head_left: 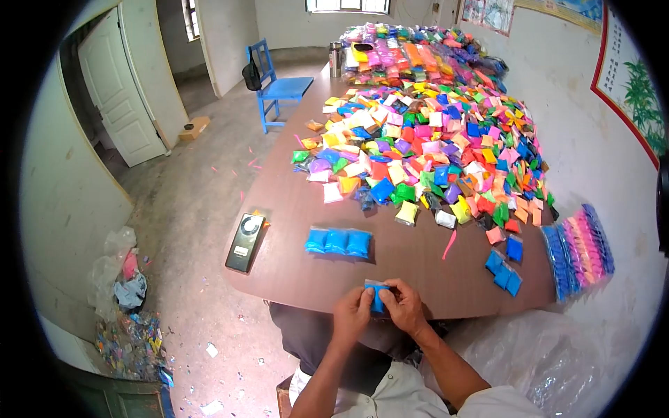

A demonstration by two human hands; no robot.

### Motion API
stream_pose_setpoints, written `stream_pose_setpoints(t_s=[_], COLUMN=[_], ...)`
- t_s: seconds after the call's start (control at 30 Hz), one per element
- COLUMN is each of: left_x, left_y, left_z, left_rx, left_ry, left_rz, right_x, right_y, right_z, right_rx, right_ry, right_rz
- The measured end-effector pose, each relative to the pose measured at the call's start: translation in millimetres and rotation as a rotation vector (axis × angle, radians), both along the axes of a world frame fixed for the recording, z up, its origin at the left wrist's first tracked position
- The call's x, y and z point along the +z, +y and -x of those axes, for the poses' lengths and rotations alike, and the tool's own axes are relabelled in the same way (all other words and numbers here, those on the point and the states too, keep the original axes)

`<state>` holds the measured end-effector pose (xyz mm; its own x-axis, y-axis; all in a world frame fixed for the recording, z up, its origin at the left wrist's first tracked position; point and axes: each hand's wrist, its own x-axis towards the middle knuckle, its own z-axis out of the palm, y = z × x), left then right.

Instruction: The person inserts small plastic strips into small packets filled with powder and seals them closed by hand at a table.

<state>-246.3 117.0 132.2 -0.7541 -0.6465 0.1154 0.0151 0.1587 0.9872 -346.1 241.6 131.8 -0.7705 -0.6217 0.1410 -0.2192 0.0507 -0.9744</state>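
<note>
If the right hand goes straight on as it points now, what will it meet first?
The blue packet that the right hand is touching; just past it, probably the left hand, though depth is unclear.

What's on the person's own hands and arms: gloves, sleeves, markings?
Both hands, left and right, look bare, no gloves. A pale, off-white short-sleeved shirt leaves the forearms uncovered. No watch or markings visible.
</note>
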Motion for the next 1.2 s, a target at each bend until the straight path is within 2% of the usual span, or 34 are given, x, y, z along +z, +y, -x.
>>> stream_pose_setpoints(t_s=[0.27,0.33,0.47,0.53,0.7,0.87,0.97,1.03,1.1,1.2], left_x=[28,21,10,8,13,22,1,1,1,0], left_y=[4,3,-3,-4,-1,0,-2,-5,-5,-6], left_z=[-5,-4,-5,-5,-3,-3,-1,0,0,-2], left_rx=[-0.071,-0.095,-0.101,-0.078,-0.068,-0.129,-0.152,-0.151,-0.129,-0.102], left_ry=[-0.08,-0.073,-0.13,-0.155,-0.095,-0.116,-0.081,-0.134,-0.112,-0.13], left_rz=[0.1,-0.047,-0.05,0.03,0.046,0.052,0.012,-0.144,-0.137,-0.101], right_x=[-12,-11,-20,-15,1,-19,-17,-11,-7,-5], right_y=[-1,-2,-5,-6,0,-2,-1,-1,-3,0], right_z=[4,4,5,5,2,7,7,6,4,6], right_rx=[-0.131,-0.141,-0.071,-0.035,-0.047,-0.071,-0.066,-0.053,0.033,0.052], right_ry=[-0.111,-0.128,-0.06,-0.021,-0.211,-0.182,-0.207,-0.207,-0.188,-0.217], right_rz=[0.091,0.105,0.12,0.148,0.132,0.218,0.209,0.181,0.302,0.229])
